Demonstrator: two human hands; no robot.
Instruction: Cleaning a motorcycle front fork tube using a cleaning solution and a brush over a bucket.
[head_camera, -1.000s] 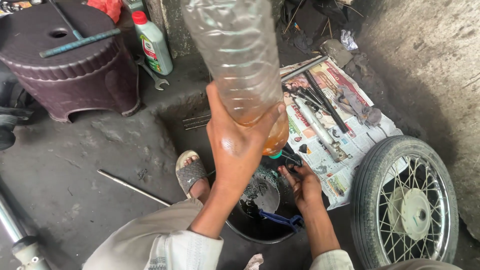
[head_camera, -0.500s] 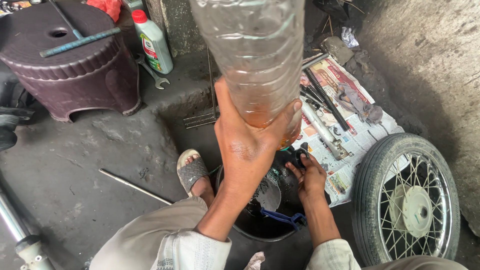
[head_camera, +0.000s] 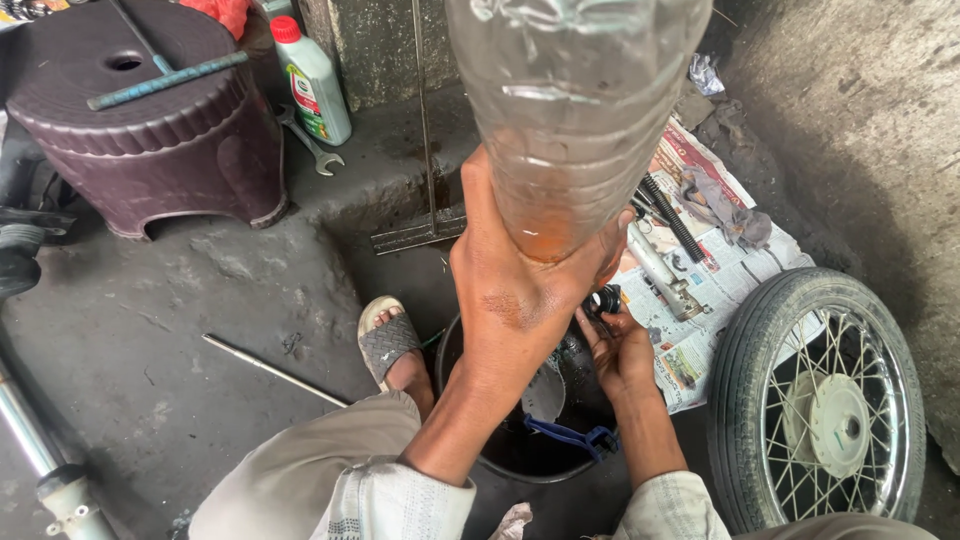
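**Upended bottle gripped over a black basin**

A clear ribbed plastic bottle (head_camera: 575, 110) is held upside down, close to the camera, with a little orange-brown liquid pooled at its lower end. The left hand (head_camera: 520, 290) is wrapped around that lower end, fingers closed tight on the plastic, so the neck itself is hidden behind the palm. Just below and to the right, the right hand (head_camera: 620, 350) has its fingers curled around a small black part (head_camera: 606, 298), which sits right under the bottle's mouth.

Both hands hang above a black basin (head_camera: 530, 460) on the floor, with a blue-handled tool (head_camera: 570, 436) lying across its inside. Beside the basin a foot in a grey sandal (head_camera: 388, 342) rests on the concrete.

To the right, a sheet of newspaper (head_camera: 700, 290) carries a metal tube (head_camera: 655, 262), a black spring (head_camera: 672, 217) and a rag (head_camera: 730, 210). A spoked wheel (head_camera: 825, 405) with its tyre lies next to the paper. Further left stand a dark plastic stool (head_camera: 150, 130), a green oil bottle with a red cap (head_camera: 312, 82) and a spanner (head_camera: 310, 145).
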